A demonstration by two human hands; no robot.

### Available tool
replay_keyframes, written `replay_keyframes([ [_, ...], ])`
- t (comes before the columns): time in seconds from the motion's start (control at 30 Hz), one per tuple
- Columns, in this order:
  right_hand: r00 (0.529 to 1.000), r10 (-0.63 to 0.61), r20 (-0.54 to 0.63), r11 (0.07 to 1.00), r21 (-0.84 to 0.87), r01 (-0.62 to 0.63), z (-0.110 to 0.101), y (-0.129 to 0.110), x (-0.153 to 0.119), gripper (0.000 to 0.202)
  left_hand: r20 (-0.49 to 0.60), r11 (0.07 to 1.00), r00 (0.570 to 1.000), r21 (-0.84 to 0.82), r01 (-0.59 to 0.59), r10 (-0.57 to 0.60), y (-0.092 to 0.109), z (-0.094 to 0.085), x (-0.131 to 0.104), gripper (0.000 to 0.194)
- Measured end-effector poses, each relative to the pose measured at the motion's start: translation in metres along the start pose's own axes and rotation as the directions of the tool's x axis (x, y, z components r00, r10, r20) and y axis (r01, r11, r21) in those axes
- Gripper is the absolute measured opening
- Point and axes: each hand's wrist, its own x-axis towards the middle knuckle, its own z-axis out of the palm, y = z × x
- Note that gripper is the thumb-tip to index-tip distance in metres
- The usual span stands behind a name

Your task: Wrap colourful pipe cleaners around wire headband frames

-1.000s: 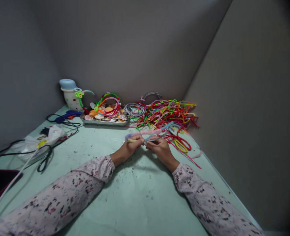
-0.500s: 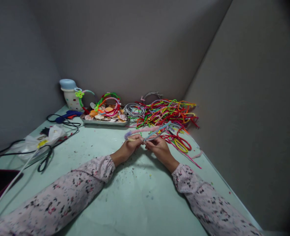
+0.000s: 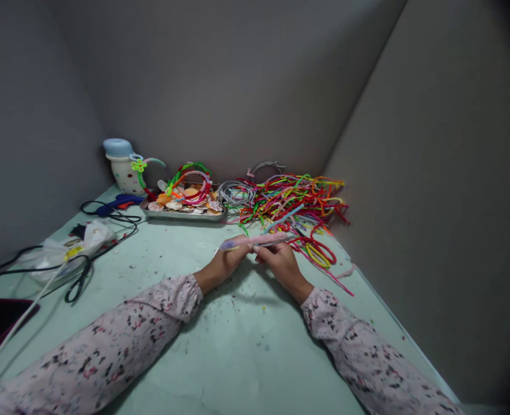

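Note:
Over the middle of the table, my left hand (image 3: pixel 230 258) and my right hand (image 3: pixel 280 262) meet fingertip to fingertip, both closed in a pinch. Between them runs a fuzzy pipe cleaner band (image 3: pixel 267 237), pink along most of its length and purple at the left end. A light blue pipe cleaner (image 3: pixel 284 218) sticks up from the fingers toward the back right. Part of the band and the exact pinch point are hidden by my fingers. Just beyond my right hand lie red and yellow pipe cleaner loops (image 3: pixel 319 253).
At the back stand a metal tray (image 3: pixel 185 217) of seashells with wrapped headbands, a wire coil (image 3: pixel 236 194) and a heap of pipe cleaners (image 3: pixel 298 196). On the left are a white bottle (image 3: pixel 125 173), a blue glue gun (image 3: pixel 115 203), black cable (image 3: pixel 82 282) and a plastic bag (image 3: pixel 51 256).
The pink band has tipped down toward my right hand and now lies nearly level. The light blue pipe cleaner's free end has swung upward. Both hands stay almost in place.

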Motion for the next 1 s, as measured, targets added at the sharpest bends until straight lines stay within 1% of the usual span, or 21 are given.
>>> replay_keyframes([
  [0.1,1.0,0.009,-0.006,1.0,-0.007,-0.009,0.0001,0.001,0.0002,0.022,-0.002,1.0,1.0,-0.012,-0.014,0.014,-0.0016,-0.0007,0.0009,0.024],
  [0.2,1.0,0.022,-0.002,1.0,-0.022,-0.022,-0.0005,0.0011,0.0007,0.022,0.022,0.999,0.999,0.011,-0.036,0.036,-0.003,-0.0015,0.002,0.024],
  [0.3,1.0,-0.004,0.014,0.999,-0.039,0.005,-0.0012,-0.0001,0.0013,0.022,0.05,0.995,0.996,0.07,-0.072,0.068,-0.0049,-0.0024,0.003,0.026],
  [0.4,0.999,-0.023,0.026,0.999,-0.031,0.024,-0.001,-0.0011,0.0014,0.02,0.058,0.992,0.995,0.093,-0.084,0.079,-0.0072,-0.003,0.0036,0.028],
  [0.57,0.999,0.039,0.024,0.998,-0.049,-0.038,0.0009,-0.0005,0.0003,0.022,0.038,0.994,0.997,0.08,-0.074,0.071,-0.0071,-0.0033,0.0032,0.029],
  [0.7,0.999,0.037,-0.001,0.998,-0.049,-0.037,0.0016,0.0015,0.0004,0.022,0.023,0.995,0.998,0.081,-0.059,0.057,-0.0039,-0.0029,0.0028,0.028],
  [0.83,0.999,0.026,-0.02,0.994,-0.102,-0.028,0.0013,0.0034,0.0015,0.023,-0.002,0.994,0.998,0.092,-0.057,0.057,-0.0035,-0.0022,0.0026,0.027],
  [1.0,0.999,0.016,-0.029,0.988,-0.156,-0.02,0.0015,0.0018,0.0017,0.02,0.008,0.995,0.998,0.086,-0.059,0.058,-0.0043,-0.002,0.0024,0.027],
])
